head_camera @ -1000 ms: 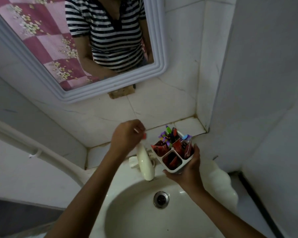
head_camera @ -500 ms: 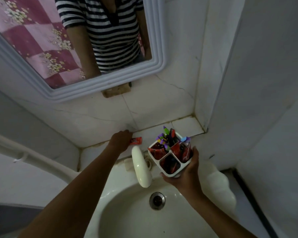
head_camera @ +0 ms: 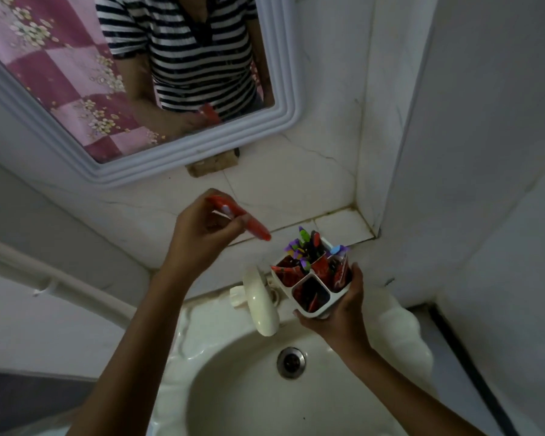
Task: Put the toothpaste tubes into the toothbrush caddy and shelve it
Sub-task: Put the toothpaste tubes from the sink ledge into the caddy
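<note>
Nearest me is the sink [head_camera: 221,379], and I place everything from it. Over its back right rim my right hand [head_camera: 340,313] cups the white toothbrush caddy [head_camera: 312,278] from below, fingers wrapped round its base and side, holding it upright just right of the tap [head_camera: 261,303]. Its compartments already hold red tubes, with toothbrushes [head_camera: 306,247] sticking up from the far one. Farther back, above the tap and to its left, my left hand [head_camera: 202,234] is clenched on a red toothpaste tube [head_camera: 249,226], one end pointing down toward the caddy but well short of it. So I judge I am mid-loading. Next I must swing this tube across, tip it upright, and slide it into a slot with room. Beyond lies the tiled ledge [head_camera: 337,225] behind the sink, where I guess the caddy goes once filled.
</note>
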### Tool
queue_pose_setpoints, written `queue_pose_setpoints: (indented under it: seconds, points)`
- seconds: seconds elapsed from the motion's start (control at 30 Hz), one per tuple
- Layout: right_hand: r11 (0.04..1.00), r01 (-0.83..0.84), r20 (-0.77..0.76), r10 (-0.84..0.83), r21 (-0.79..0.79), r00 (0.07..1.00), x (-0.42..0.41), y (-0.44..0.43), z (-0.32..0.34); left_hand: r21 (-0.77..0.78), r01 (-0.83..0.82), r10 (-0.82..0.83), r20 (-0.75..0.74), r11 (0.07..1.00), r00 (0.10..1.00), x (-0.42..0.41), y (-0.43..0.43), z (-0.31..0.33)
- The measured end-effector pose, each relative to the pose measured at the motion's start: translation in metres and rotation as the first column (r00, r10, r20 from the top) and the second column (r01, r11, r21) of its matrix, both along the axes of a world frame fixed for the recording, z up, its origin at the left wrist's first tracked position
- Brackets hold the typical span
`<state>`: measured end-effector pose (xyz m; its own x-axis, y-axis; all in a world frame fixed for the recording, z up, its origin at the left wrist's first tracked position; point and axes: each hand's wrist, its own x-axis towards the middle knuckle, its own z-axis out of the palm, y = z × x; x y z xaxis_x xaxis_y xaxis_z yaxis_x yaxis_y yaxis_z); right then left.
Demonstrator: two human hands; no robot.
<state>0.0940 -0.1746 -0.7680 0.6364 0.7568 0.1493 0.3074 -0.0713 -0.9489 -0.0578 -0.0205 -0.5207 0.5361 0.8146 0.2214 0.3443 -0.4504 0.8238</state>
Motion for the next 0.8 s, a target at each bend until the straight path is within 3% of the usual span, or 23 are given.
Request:
queue_pose_setpoints:
  seconds: [0.13,0.33,0.43,0.57,0.8]
  points:
    - [1.000,-0.003,0.008,0.003,0.000,1.000,0.000,0.000,0.003,-0.044,0.174,-0.179,-0.151,0.984,0.972,0.018,-0.037,0.014]
    - [1.000,-0.016,-0.027,0.017,0.025,0.999,0.000,-0.001,0.004,-0.067,0.261,-0.264,-0.415,0.963,0.870,0.035,-0.048,-0.015]
    - [0.999,-0.021,0.008,0.021,0.024,1.000,-0.001,-0.002,0.004,-0.024,0.261,-0.237,-0.504,0.965,0.831,0.040,-0.049,-0.020]
    - [0.999,-0.032,0.044,0.031,0.021,0.999,-0.001,-0.002,0.004,0.154,0.224,-0.102,-0.559,0.962,0.823,0.054,-0.048,-0.024]
    - [0.999,-0.038,0.064,0.039,-0.023,0.997,0.002,-0.001,-0.004,0.313,0.298,-0.034,-0.636,0.902,0.771,0.085,-0.061,-0.028]
